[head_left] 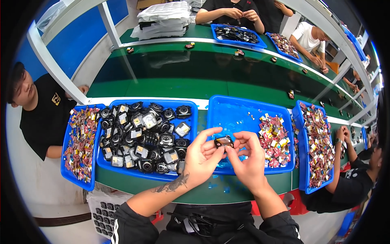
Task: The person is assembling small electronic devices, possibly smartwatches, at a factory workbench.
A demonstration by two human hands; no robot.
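Between my two hands is a small black watch case [224, 141] with parts showing inside it. My left hand [204, 152] has its fingers curled round the left side of the case. From the other side, the thumb and fingers of my right hand [248, 156] pinch it. The case is held above the left part of a blue tray [250, 101], whose right part holds a heap of small red, white and yellow circuit pieces [274, 140]. To the left, another blue tray [195, 118] is filled with black watch cases [140, 138].
Narrow blue trays of circuit pieces stand at the far left [81, 142] and right [319, 146]. Beyond them runs a green conveyor belt [170, 77] carrying scattered parts. White frame posts [109, 24] rise by it. Several people sit around. A tray of black parts [103, 213] lies low left.
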